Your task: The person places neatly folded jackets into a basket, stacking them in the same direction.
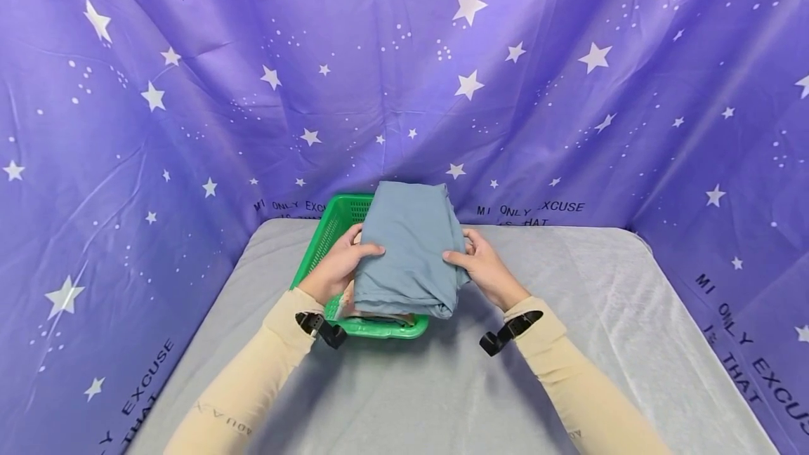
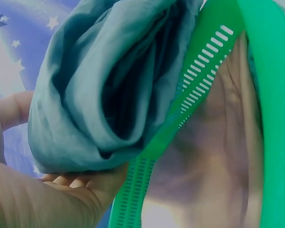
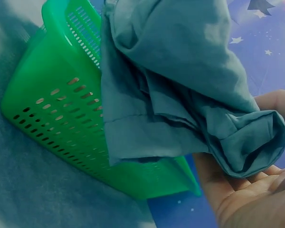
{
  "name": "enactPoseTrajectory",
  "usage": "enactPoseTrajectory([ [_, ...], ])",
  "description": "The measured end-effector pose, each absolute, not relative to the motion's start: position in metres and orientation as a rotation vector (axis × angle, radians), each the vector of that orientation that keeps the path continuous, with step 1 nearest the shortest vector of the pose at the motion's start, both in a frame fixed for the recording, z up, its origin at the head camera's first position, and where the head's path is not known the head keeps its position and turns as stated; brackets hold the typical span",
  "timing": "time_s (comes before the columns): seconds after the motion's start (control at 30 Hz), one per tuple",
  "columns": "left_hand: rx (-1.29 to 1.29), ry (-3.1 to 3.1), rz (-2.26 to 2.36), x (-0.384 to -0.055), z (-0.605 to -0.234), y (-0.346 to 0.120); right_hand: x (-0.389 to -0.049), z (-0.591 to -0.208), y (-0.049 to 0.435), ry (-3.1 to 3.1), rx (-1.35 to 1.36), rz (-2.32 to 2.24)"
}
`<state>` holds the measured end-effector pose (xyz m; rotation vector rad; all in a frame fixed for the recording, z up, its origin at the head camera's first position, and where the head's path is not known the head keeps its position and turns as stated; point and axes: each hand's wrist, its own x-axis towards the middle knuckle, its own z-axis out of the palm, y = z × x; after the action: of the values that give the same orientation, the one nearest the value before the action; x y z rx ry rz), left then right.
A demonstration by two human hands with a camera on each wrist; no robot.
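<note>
A folded blue-grey cloth [image 1: 409,244] is held level between both hands over the right part of a green plastic basket [image 1: 382,331]. My left hand [image 1: 336,267] grips its left edge, thumb on top and fingers underneath. On the opposite edge my right hand [image 1: 487,269] holds it the same way. Loose rolled folds of the cloth [image 2: 99,85] show in the left wrist view. The cloth's layered edge [image 3: 180,95] hangs past the basket's wall [image 3: 57,90] in the right wrist view. Beige-pink fabric [image 2: 204,156] lies inside the basket, partly hidden by the cloth.
The basket stands on a table with a grey cover [image 1: 569,314], left of its middle. Purple curtains [image 1: 392,90] with white stars enclose the back and both sides. A black strap device [image 1: 321,328] sits on the left wrist, another [image 1: 510,332] on the right.
</note>
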<state>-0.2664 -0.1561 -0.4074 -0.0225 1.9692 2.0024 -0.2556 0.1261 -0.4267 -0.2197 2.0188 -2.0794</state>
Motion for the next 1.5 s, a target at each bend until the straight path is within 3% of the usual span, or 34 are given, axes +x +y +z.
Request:
enactPoseTrajectory([
  [1.5, -0.199, 2.100, 1.753, -0.290, -0.421, -0.193, -0.277, -0.436, 0.085, 2.118, -0.128, -1.912],
])
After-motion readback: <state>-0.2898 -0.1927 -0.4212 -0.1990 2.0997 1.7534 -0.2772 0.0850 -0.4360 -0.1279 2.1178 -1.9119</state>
